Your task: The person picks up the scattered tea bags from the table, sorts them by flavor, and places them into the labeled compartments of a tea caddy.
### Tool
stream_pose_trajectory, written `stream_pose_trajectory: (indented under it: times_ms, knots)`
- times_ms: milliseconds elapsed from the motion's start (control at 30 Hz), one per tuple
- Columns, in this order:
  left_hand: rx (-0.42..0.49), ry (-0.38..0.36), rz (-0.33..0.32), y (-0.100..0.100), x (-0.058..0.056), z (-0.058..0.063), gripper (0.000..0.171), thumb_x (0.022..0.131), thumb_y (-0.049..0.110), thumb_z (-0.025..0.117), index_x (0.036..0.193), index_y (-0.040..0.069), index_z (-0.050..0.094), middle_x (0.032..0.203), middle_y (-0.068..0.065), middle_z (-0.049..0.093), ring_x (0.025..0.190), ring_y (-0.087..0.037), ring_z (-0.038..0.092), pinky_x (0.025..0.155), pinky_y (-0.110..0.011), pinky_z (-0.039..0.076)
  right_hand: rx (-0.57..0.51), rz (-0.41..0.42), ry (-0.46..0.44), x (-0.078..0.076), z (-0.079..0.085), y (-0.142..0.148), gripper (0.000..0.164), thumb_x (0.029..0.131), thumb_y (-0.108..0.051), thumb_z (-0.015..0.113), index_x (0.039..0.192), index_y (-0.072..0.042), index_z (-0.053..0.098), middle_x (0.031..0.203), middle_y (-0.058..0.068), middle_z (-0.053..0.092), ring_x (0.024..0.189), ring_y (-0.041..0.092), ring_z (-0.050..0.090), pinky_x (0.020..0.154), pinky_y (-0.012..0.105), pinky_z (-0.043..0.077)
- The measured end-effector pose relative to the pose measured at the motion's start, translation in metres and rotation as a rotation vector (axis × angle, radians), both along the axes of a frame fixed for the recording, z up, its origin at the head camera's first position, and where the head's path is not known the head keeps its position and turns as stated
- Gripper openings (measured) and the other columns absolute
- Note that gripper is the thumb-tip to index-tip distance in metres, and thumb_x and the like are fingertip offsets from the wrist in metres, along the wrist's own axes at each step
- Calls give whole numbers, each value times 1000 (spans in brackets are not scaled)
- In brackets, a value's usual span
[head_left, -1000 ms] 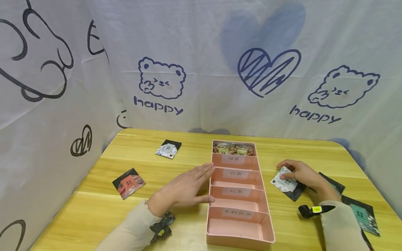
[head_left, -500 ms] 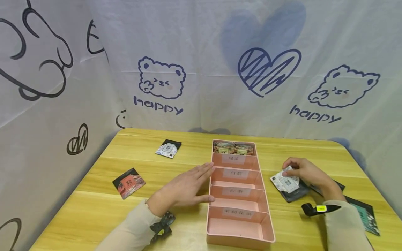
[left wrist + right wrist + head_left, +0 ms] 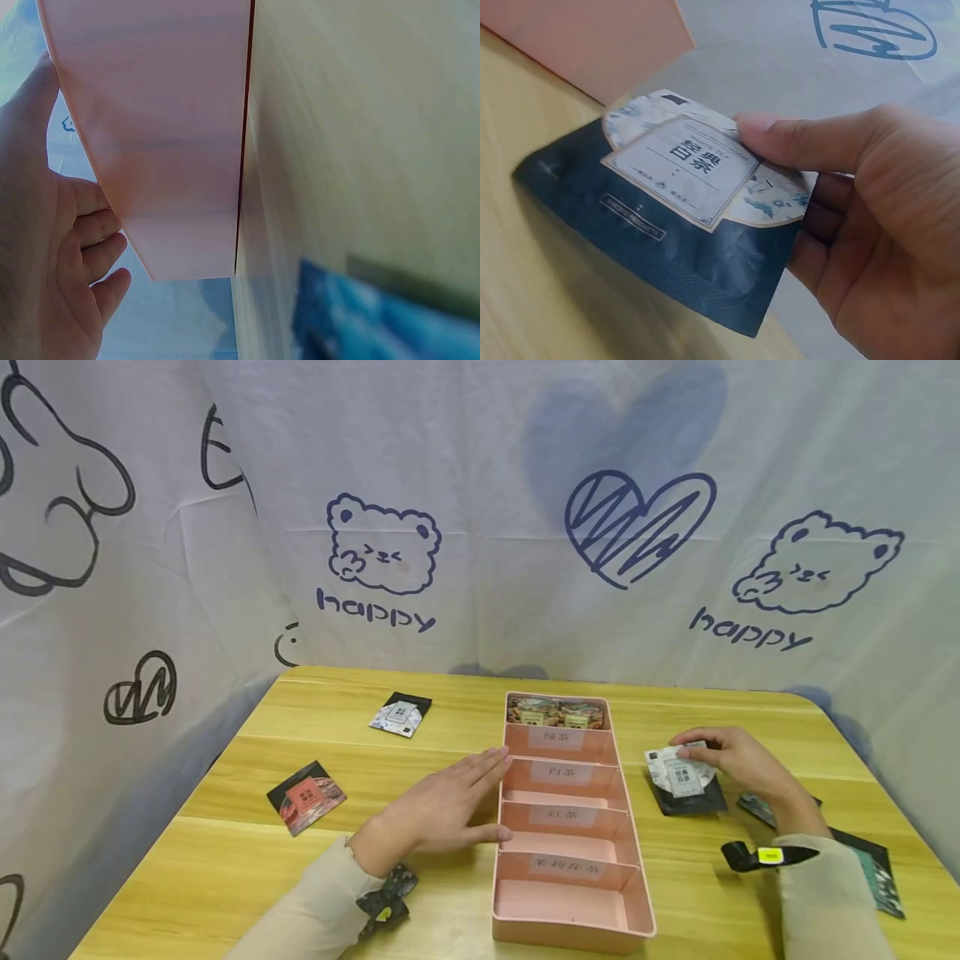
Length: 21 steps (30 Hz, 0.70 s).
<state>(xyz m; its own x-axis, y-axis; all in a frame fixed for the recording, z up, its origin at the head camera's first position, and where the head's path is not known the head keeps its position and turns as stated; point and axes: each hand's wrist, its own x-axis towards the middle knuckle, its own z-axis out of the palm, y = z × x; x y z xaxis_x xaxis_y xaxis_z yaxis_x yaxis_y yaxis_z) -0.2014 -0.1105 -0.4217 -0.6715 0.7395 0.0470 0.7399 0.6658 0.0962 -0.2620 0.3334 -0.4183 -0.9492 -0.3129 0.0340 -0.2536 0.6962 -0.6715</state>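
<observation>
My right hand (image 3: 746, 768) pinches a white tea sachet (image 3: 682, 202) between thumb and fingers, just right of the pink divided box (image 3: 573, 935). The sachet is dark with a white patterned panel and a printed label; its lower part hangs over the table. My left hand (image 3: 450, 806) rests against the box's left rim with fingers extended, and in the left wrist view those fingers (image 3: 94, 225) lie along the box's outer wall. Labelled dividers part the box into several compartments. In the farthest one stand two sachets with yellow-green labels (image 3: 576, 718).
Left of the box lie a black-and-white sachet (image 3: 400, 714) at the back and a red-labelled sachet (image 3: 306, 797) nearer. Beyond my right wrist are a green-labelled sachet (image 3: 881, 881) and another dark sachet (image 3: 757, 808), both partly covered by the arm. A printed cloth (image 3: 480, 527) hangs behind the table.
My right hand has shifted slightly up and right, and the white tea sachet has turned so its label faces me more squarely. My left hand stays on the box rim.
</observation>
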Motion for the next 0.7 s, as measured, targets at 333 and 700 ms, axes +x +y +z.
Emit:
stream_pose_trajectory:
  times_ms: [333, 700]
  knots:
    - [0, 4, -1, 0, 0, 1, 99, 90, 78, 22, 158, 7, 9, 163, -11, 7, 148, -26, 11, 119, -42, 19, 18, -78, 87, 5, 11, -6, 35, 100, -34, 58, 117, -6, 67, 106, 12, 66, 83, 20, 53, 65, 28, 48]
    - [-5, 1, 7, 0, 1, 2, 99, 90, 78, 22, 158, 8, 7, 163, -9, 5, 148, -25, 9, 119, -42, 19, 28, -124, 95, 10, 22, -12, 42, 100, -40, 55, 124, -7, 66, 119, 16, 64, 95, 23, 54, 74, 30, 49]
